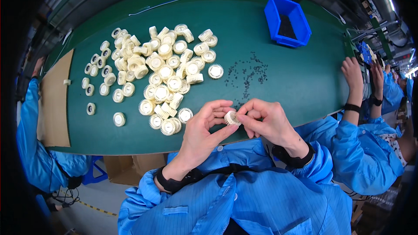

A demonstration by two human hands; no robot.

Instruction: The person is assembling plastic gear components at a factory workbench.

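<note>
Close to the table's front edge, my left hand (201, 129) grips a small cream toothed wheel (232, 118) between thumb and fingers. My right hand (273, 124) is closed, its thumb and forefinger pinched together against the wheel's right side. Whatever lies between those right fingertips is too small or hidden to make out. Beyond my hands, many tiny black pieces (253, 73) are scattered on the green table (300, 82). A large heap of similar cream toothed wheels (165, 71) spreads to the left, some lying flat and others standing on edge.
A blue bin (272, 17) with dark contents stands at the back right. Several wheels with dark centres (90, 109) lie left of the heap. A cardboard sheet (55, 100) covers the left end. Co-workers' arms (353, 82) reach in at right; another blue sleeve (28, 122) is at left.
</note>
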